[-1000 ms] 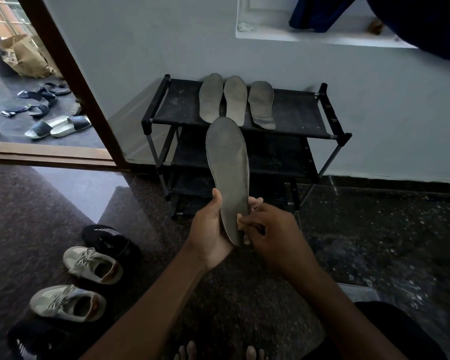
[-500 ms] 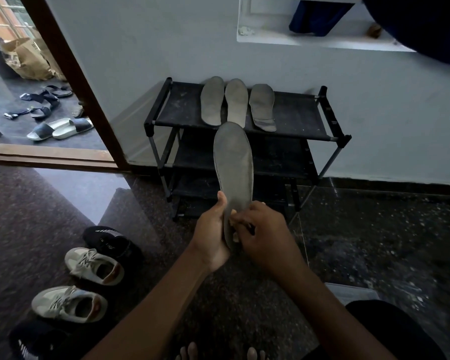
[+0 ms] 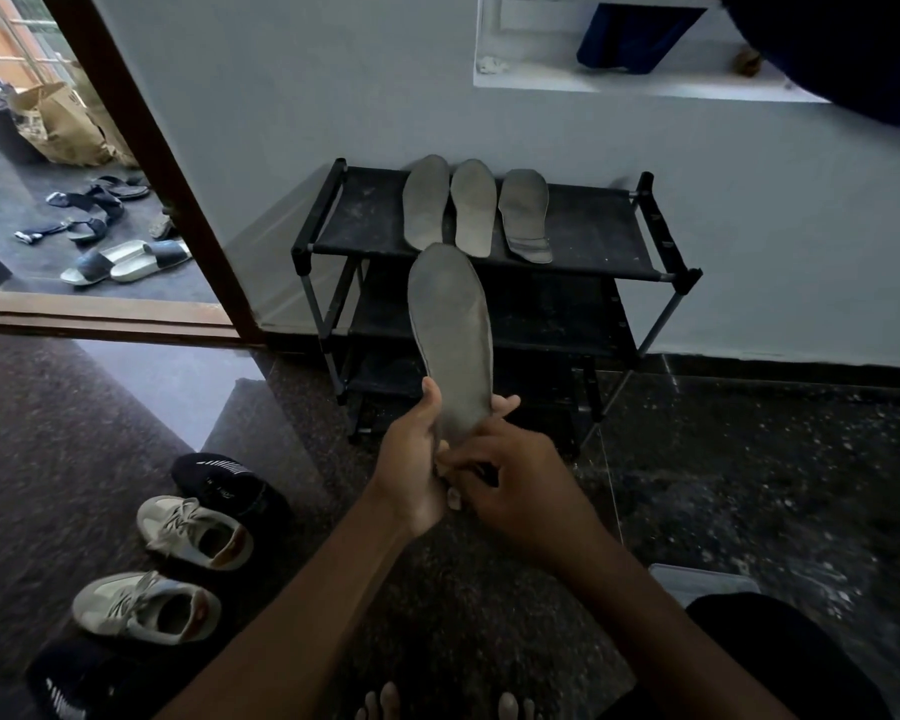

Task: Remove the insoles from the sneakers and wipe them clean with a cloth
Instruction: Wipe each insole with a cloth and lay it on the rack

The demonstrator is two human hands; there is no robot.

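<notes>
I hold a grey insole upright in front of me, toe end up. My left hand grips its heel end from the left, thumb on the front face. My right hand is curled against the heel from the right, and a small pale cloth peeks out under its fingers. Three more grey insoles lie side by side on the top shelf of a black shoe rack. Two pale sneakers sit on the floor at the lower left.
Dark shoes lie beside the sneakers. An open doorway at the left shows sandals and a paper bag outside. A pale flat object lies on the floor by my right leg. The rack stands against a white wall.
The insole has tilted slightly and my right hand has slid down along its heel end. My left hand keeps its grip.
</notes>
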